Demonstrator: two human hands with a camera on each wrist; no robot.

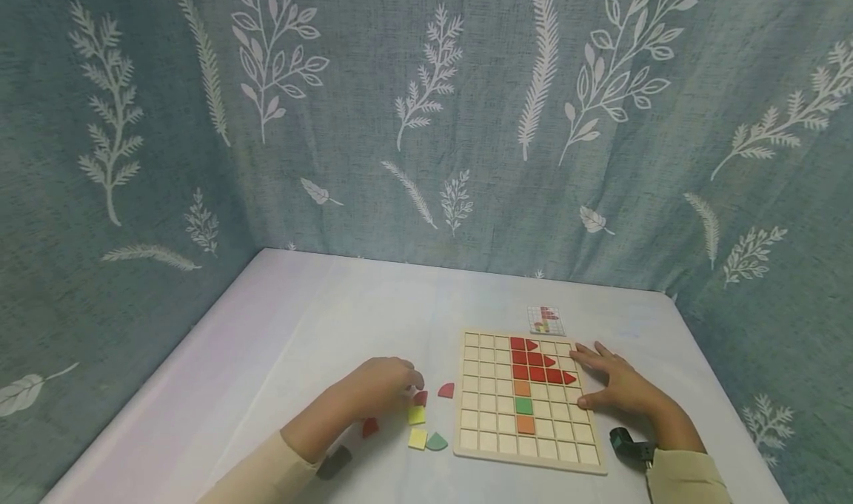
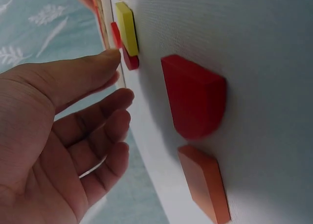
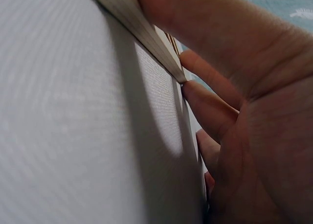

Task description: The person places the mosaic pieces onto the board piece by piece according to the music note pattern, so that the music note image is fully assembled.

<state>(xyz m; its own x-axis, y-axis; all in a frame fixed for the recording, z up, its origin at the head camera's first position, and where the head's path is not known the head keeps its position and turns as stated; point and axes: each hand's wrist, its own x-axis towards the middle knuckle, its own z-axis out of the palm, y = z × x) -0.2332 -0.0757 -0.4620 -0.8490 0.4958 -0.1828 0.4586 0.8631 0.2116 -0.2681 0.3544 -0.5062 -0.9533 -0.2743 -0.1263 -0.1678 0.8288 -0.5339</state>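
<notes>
My left hand (image 1: 380, 387) hovers low over loose tiles, thumb and fingers loosely bent. In the left wrist view a gap separates thumb from fingertips and nothing is held. A red tile (image 1: 420, 398) lies by the fingertips, two yellow square tiles (image 1: 416, 415) just below it. A wooden grid board (image 1: 489, 402) bears red rows ending in points (image 1: 536, 358), above a column of orange and green tiles (image 1: 523, 406). Along the board's right edge my right hand (image 1: 623, 389) rests with fingers spread, its thumb touching the rim.
Near the board lie a red quarter-circle (image 1: 446, 391) and a green one (image 1: 437, 442). Another red tile (image 2: 195, 99) sits beside an orange tile (image 2: 205, 182) near the left wrist. A small pattern card (image 1: 546, 320) lies behind the board. Patterned curtains (image 1: 426, 119) enclose the table.
</notes>
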